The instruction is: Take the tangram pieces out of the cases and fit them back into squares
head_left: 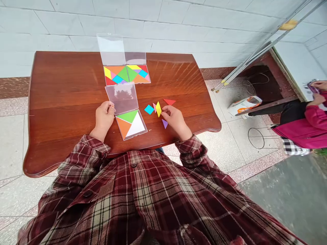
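Observation:
An open clear plastic tangram case (122,98) lies before me on the table. In its tray sit a green triangle (128,116) and an orange triangle (123,128), beside a bare white area. My left hand (104,117) is closed, thumb and finger pinched at the left edge of the case's lid. My right hand (175,119) has its fingertips on a yellow parallelogram (158,109), which looks tilted up. Around it on the wood are a blue square (149,109), a pink triangle (154,107), a red triangle (169,101) and a purple triangle (165,124).
Two more open tangram cases, a left one (114,74) and a right one (138,73), hold coloured pieces farther back on the brown wooden table (68,98). A tiled wall (168,27) stands behind. On the right, a person in a magenta sleeve (315,119) handles something purple.

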`<state>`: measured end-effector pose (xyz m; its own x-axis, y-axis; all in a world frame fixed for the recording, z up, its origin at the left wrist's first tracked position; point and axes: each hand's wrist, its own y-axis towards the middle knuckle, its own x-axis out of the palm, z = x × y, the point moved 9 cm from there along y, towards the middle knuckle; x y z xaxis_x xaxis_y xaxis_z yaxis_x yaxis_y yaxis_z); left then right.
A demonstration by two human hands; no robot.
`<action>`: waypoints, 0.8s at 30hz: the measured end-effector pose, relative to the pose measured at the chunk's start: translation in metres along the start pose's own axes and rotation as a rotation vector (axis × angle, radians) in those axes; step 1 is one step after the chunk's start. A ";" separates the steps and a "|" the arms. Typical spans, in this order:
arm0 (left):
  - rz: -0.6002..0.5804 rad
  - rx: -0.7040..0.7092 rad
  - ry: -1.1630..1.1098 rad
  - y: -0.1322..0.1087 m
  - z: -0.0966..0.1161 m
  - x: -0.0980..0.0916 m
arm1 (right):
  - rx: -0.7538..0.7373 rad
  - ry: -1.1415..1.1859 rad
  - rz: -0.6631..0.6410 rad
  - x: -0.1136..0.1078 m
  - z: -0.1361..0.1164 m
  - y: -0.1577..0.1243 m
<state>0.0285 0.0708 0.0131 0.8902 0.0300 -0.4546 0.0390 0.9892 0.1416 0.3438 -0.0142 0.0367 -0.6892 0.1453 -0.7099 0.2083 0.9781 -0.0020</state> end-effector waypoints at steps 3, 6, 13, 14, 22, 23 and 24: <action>0.009 0.007 -0.002 0.000 0.001 -0.001 | 0.020 -0.221 0.015 0.016 -0.003 0.009; 0.017 0.009 0.005 0.000 0.000 -0.002 | 0.062 -0.329 0.004 0.020 0.000 0.020; 0.006 0.024 0.001 0.000 -0.001 0.003 | 0.020 -0.290 -0.020 0.011 -0.010 0.015; 0.006 0.028 0.004 0.000 0.000 0.003 | -0.021 -0.271 -0.022 0.013 -0.021 0.009; 0.002 0.024 0.014 -0.001 0.001 0.002 | -0.417 -0.405 -0.477 0.108 -0.110 -0.055; -0.002 0.026 0.010 -0.001 0.002 0.002 | -0.430 -0.440 -0.476 0.114 -0.112 -0.056; -0.005 0.027 0.006 -0.001 0.003 0.002 | -0.439 -0.465 -0.469 0.119 -0.113 -0.055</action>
<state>0.0322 0.0695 0.0147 0.8873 0.0257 -0.4604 0.0559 0.9851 0.1627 0.1720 -0.0344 0.0318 -0.2565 -0.2787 -0.9255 -0.3915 0.9054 -0.1641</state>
